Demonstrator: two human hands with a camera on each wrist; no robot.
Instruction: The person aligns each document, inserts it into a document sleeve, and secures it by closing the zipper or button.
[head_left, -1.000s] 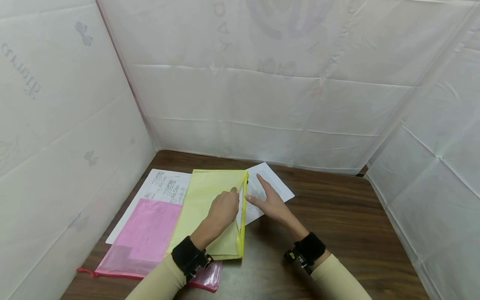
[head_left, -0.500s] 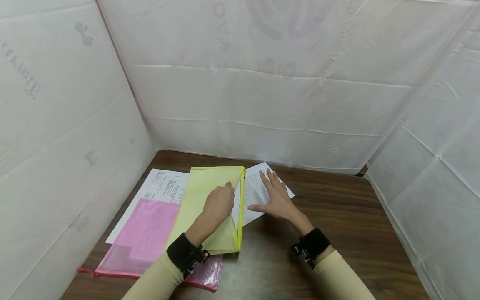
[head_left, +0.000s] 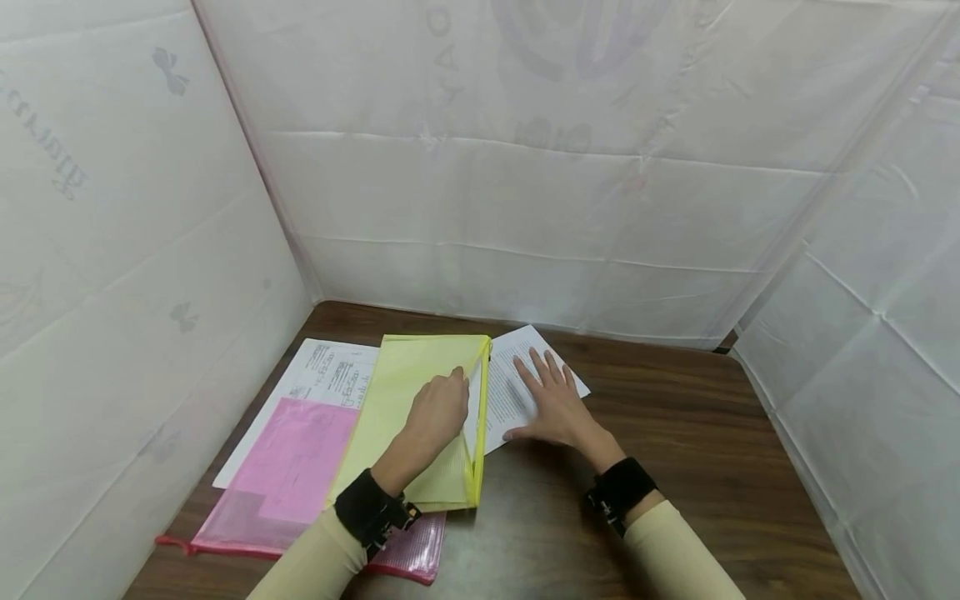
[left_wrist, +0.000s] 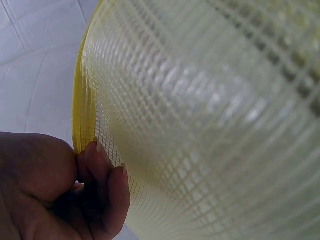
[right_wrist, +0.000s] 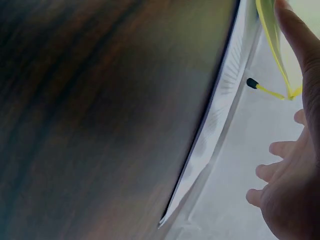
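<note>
Now left hand (head_left: 437,410) fingers pinch yellow pouch (head_left: 408,412) lip — right hand (head_left: 552,402) seemingly flat, fingers spread on paper (head_left: 504,392).

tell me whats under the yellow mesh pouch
Under the yellow mesh pouch lie the pink pouch and a printed sheet, each only partly showing; their covered parts are hidden.

The yellow mesh pouch (head_left: 420,417) hides the left part of the printed sheet (head_left: 517,383), whose text is too small to read, and its far end is cut off in the left-wrist view.

two pouches (head_left: 420,417), two paper sheets (head_left: 517,375)
</note>
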